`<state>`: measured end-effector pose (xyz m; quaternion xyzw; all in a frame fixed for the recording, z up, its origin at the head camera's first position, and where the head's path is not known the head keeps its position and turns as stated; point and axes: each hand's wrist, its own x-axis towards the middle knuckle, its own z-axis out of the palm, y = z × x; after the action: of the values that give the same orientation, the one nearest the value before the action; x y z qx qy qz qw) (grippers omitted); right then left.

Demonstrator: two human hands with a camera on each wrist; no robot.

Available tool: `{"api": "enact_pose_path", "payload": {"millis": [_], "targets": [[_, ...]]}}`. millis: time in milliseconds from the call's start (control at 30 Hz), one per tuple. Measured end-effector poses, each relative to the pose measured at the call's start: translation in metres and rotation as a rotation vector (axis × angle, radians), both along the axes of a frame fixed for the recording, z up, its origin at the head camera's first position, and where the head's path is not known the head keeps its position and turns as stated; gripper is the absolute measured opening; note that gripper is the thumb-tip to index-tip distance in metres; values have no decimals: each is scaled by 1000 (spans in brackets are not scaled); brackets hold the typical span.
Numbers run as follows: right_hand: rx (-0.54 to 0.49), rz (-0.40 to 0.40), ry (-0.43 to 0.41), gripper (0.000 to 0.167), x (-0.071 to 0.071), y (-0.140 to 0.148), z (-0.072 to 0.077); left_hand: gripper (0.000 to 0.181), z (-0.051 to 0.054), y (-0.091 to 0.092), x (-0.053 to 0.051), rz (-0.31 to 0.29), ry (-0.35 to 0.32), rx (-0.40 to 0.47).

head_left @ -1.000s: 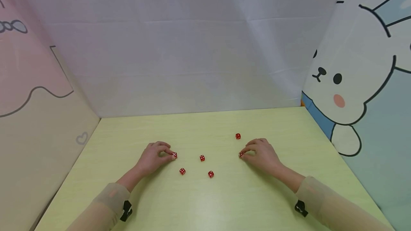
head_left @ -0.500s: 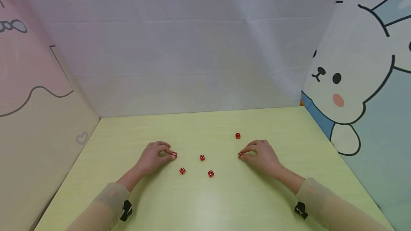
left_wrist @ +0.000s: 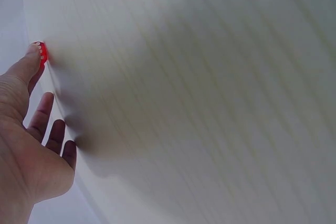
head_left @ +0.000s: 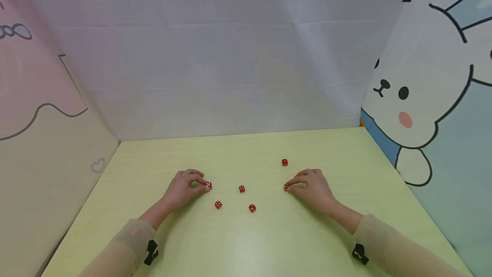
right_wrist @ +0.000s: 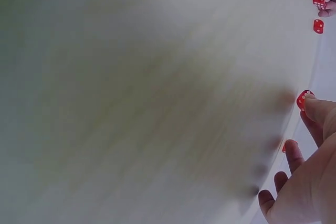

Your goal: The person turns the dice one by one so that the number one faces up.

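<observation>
Between thumb and index finger, my left hand pinches a red die at the left of the group; the left wrist view shows that die at the thumb tip. My right hand pinches another red die, tilted in the right wrist view, where the thumb partly covers this die. On the table between the hands lie three loose red dice: an upper die, a lower-left die and a lower-right die. One more die lies beyond the right fingertips.
The pale yellow tabletop ends at a white cloth backdrop. Side panels stand along both edges: a pink and cream panel at left, a rabbit-printed panel at right.
My right hand has shifted slightly left and a little nearer, carrying its die, which has turned a little. The left hand and the loose dice have stayed in place.
</observation>
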<state>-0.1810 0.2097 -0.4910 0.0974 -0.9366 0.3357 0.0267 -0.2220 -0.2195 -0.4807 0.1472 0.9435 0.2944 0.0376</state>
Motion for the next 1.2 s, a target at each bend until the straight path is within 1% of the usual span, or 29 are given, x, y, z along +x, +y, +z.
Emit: {"api": "enact_pose_path", "payload": {"millis": [200, 400, 700, 1200], "targets": [[3, -15, -20, 10, 1, -1, -1, 11, 0, 0, 0, -1, 2, 2], [19, -4, -2, 11, 1, 2, -1, 12, 1, 0, 0, -4, 6, 1], [33, -4, -11, 10, 2, 7, 0, 13, 1, 0, 0, -2, -3, 1], [98, -1, 57, 8, 5, 7, -1, 12, 4, 1, 1, -11, 4, 1]]}}
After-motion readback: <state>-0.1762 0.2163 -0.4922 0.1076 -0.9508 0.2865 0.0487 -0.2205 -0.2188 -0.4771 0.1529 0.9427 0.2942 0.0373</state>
